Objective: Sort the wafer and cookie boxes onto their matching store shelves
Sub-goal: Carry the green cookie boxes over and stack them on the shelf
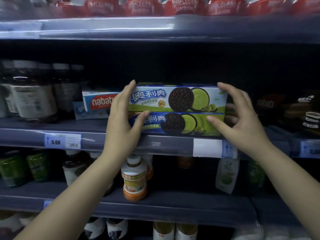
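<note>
While the top cookie box lies on a second box on the middle shelf, my left hand grips its left end, my right hand its right end, wafer box just left.

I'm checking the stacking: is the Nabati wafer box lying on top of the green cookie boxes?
No: the Nabati wafer box sits to the left of the two stacked green cookie boxes, behind the left hand.
</note>
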A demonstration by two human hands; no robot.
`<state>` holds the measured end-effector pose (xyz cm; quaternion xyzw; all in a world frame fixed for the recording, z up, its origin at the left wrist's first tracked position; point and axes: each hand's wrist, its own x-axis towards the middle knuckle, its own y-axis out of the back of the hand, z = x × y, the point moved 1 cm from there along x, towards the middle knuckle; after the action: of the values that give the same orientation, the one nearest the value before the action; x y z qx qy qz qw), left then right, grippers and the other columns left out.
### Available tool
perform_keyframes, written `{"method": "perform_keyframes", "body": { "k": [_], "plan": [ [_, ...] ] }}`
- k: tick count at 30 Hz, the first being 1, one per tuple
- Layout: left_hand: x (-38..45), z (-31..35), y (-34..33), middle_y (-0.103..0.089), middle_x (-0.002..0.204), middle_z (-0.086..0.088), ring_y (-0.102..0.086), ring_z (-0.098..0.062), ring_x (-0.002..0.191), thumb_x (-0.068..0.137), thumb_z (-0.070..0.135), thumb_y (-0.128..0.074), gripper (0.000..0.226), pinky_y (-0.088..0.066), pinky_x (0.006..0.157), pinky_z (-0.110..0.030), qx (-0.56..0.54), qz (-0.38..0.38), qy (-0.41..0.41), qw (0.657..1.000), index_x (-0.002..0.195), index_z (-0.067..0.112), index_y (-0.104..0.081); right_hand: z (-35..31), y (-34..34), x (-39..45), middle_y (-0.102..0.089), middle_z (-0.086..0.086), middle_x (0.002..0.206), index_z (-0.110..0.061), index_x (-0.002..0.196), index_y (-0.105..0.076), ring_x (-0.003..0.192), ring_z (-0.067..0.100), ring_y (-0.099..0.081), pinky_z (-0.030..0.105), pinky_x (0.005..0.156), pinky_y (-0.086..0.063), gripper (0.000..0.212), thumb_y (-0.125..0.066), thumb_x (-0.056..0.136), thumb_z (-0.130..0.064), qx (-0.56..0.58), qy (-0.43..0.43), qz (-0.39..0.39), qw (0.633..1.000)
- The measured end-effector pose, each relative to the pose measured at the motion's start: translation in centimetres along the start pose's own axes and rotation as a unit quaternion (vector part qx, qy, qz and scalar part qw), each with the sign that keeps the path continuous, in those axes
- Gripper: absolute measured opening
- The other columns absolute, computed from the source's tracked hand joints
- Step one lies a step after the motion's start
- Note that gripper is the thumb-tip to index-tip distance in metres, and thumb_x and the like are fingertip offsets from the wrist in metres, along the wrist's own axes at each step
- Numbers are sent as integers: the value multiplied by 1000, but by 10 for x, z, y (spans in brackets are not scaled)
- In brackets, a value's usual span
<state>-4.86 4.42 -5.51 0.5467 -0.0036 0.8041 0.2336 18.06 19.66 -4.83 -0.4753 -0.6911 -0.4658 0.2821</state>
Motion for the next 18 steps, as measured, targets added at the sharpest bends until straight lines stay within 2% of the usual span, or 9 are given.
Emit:
{"method": "perform_keyframes", "body": {
  "k": [2, 4, 7, 9, 11, 14, 16, 18],
  "plan": [
    [1, -1, 4, -37, 148, 3, -31, -10, 140, 92, 17, -62, 68, -30, 113, -30, 4, -16, -3, 1000, 150, 21, -28, 0, 0, 2, -32, -32, 131, -39, 142, -36, 128, 16, -48, 49, 101, -46, 68, -70, 83, -26, -8, 6, -9, 1000],
    [3, -4, 9, -39, 146, 5, -34, -12, 139, 90, 16, -65, 70, -34, 112, -36, 11, -26, -7, 1000, 149, 23, -28, -2, 0, 3, -31, -31, 131, -40, 141, -35, 129, 16, -46, 49, 102, -45, 68, -69, 83, -29, -7, 4, -23, 1000],
    [7, -8, 19, -44, 139, 10, -48, -15, 128, 87, 17, -68, 70, -47, 101, -42, -3, -48, -11, 999, 146, 31, -33, -8, 3, 2, -35, -18, 132, -39, 142, -34, 128, 13, -46, 46, 103, -45, 69, -70, 83, -28, -31, -12, -30, 999],
    [9, -10, 25, -51, 136, 7, -56, -14, 119, 86, 14, -69, 65, -52, 94, -41, -8, -51, -8, 999, 142, 31, -40, -12, 4, -1, -35, -11, 134, -38, 143, -33, 126, 13, -46, 46, 102, -46, 72, -71, 83, -28, -58, -21, -26, 998],
    [11, -11, 36, -58, 129, 1, -59, -11, 115, 86, 11, -69, 55, -53, 94, -38, 14, -18, -16, 1000, 135, 22, -49, -14, 5, -3, -35, -6, 136, -37, 144, -30, 127, 13, -44, 46, 101, -46, 74, -71, 82, -29, -85, -21, -37, 996],
    [18, -14, 60, -64, 115, -5, -62, -16, 106, 85, 10, -68, 36, -50, 92, -34, 79, 55, -49, 994, 120, 12, -58, -15, 9, 0, -34, -6, 137, -37, 144, -28, 127, 13, -43, 46, 102, -46, 76, -71, 82, -31, -112, -26, -56, 992],
    [25, -21, 75, -62, 112, -7, -59, -22, 106, 82, 9, -70, 36, -48, 92, -38, 136, 78, -63, 986, 117, 10, -59, -14, 10, 2, -34, -9, 134, -37, 143, -29, 125, 12, -44, 45, 102, -46, 76, -72, 81, -31, -108, -27, -52, 992],
    [32, -32, 83, -59, 115, -9, -55, -27, 111, 78, 13, -75, 45, -46, 95, -42, 173, 58, -47, 982, 120, 11, -58, -14, 8, 1, -34, -10, 132, -36, 143, -31, 125, 13, -44, 47, 102, -46, 76, -72, 79, -30, -90, -22, -42, 995]
  ]
}}
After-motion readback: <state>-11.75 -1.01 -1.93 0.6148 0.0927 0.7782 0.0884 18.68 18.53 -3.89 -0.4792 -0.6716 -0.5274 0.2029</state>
